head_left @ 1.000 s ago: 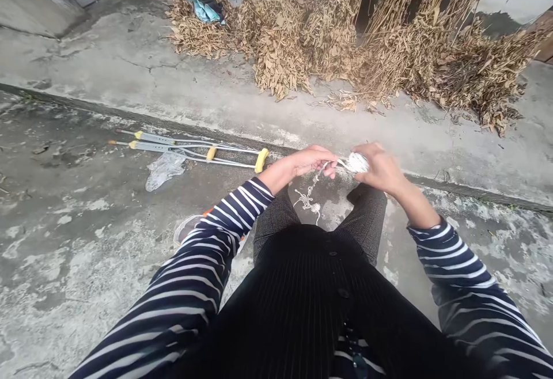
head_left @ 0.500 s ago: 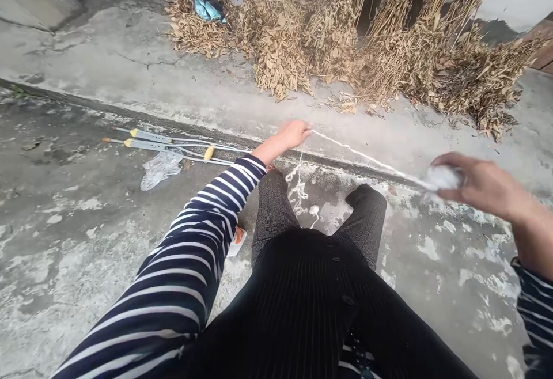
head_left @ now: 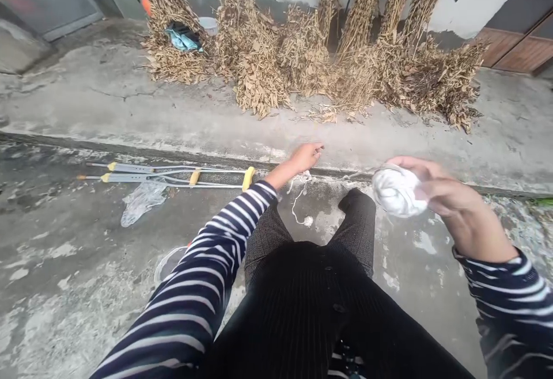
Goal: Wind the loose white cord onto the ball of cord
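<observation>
My right hand grips a ball of white yarn on the right, its fingers round the far side of the ball. A faint, blurred strand runs leftward from the ball. My left hand is closed in a pinch in the middle, above the concrete step's edge; the yarn between its fingers is too small to see clearly. Below it a loose white strand hangs down to the ground between my legs, ending in a small white clump.
Yellow-and-grey crutches lie along the step at the left, with a clear plastic bag beside them. Bundles of dried plants lean against the wall. A round pale container shows partly behind my left sleeve.
My right hand has come leftward with the yarn ball, nearer my left hand. The strand between them, taut before, now looks slack. The view has shifted.
</observation>
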Tool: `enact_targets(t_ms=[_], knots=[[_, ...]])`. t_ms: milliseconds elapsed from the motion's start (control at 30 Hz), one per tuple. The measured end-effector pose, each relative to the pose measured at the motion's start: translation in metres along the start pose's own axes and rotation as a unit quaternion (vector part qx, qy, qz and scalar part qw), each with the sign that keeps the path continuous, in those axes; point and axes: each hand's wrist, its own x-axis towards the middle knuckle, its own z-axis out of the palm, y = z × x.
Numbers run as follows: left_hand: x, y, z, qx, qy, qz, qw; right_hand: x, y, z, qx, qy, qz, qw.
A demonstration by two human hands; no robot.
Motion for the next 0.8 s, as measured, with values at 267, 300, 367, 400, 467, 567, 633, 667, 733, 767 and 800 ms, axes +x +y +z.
enact_targets(t_ms=[267, 300, 367, 400, 467, 567, 633, 667, 733, 767, 800], knots=[[-0.065, 0.055, 0.034, -0.134, -0.078, 0.139, 0.978, 0.05, 0.049, -0.004, 0.098, -0.039, 0.096, 0.99], [-0.065, 0.056, 0.038, -0.111, -0.067, 0.14, 0.982, 0.049, 0.051, -0.002, 0.104, -0.046, 0.095, 0.989], [-0.062, 0.054, 0.041, -0.082, -0.054, 0.137, 0.986, 0.047, 0.054, 0.001, 0.118, -0.055, 0.089, 0.987], [-0.059, 0.052, 0.04, -0.072, -0.046, 0.134, 0.987, 0.045, 0.055, 0.002, 0.126, -0.055, 0.084, 0.987], [-0.054, 0.047, 0.033, -0.043, -0.012, 0.126, 0.991, 0.042, 0.061, 0.004, 0.142, -0.051, 0.078, 0.985], [-0.046, 0.048, 0.015, 0.04, 0.053, 0.142, 0.988, 0.039, 0.074, 0.009, 0.169, -0.07, 0.092, 0.979], [-0.041, 0.052, 0.006, 0.09, 0.083, 0.165, 0.979, 0.039, 0.081, 0.015, 0.183, -0.102, 0.097, 0.973], [-0.038, 0.054, 0.003, 0.104, 0.092, 0.173, 0.975, 0.039, 0.084, 0.019, 0.19, -0.115, 0.093, 0.971], [-0.033, 0.054, 0.001, 0.103, 0.083, 0.165, 0.977, 0.042, 0.086, 0.025, 0.202, -0.115, 0.078, 0.969], [-0.032, 0.051, 0.002, 0.088, 0.058, 0.149, 0.983, 0.043, 0.085, 0.027, 0.206, -0.103, 0.07, 0.971], [-0.032, 0.045, 0.003, 0.069, 0.025, 0.127, 0.989, 0.045, 0.084, 0.028, 0.208, -0.084, 0.062, 0.973]])
